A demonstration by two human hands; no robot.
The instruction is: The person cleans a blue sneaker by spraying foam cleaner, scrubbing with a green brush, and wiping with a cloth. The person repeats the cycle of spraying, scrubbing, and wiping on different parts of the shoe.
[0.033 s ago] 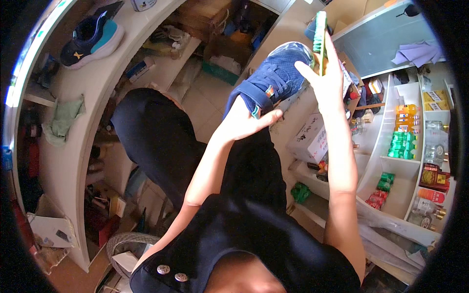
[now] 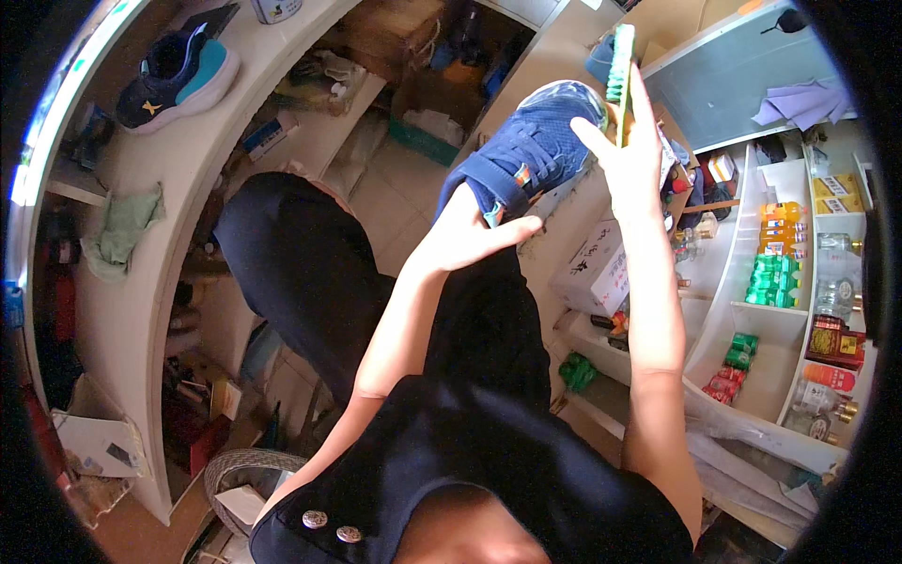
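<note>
A dark blue sneaker point(image 2: 531, 150) with a strap and laces is held up in front of me, its toe pointing away and to the right. My left hand point(image 2: 465, 235) has its fingers inside the shoe opening and its thumb outside by the heel. Beyond the toe, my right hand point(image 2: 631, 150) is closed round a brush point(image 2: 620, 80) with green bristles. The brush stands nearly upright beside the toe; whether its bristles touch the shoe I cannot tell. My right thumb reaches toward the toe.
Another sneaker point(image 2: 178, 80), navy, teal and white, and a green cloth point(image 2: 130, 226) lie on the curved white counter point(image 2: 202, 169) at left. Shelves point(image 2: 770, 352) with bottles and cans stand at right, near a white carton point(image 2: 590, 268). A wicker chair point(image 2: 225, 470) is at lower left.
The brush and my right hand have shifted very slightly to the right. The sneaker has shifted slightly the same way, with my left hand still in it.
</note>
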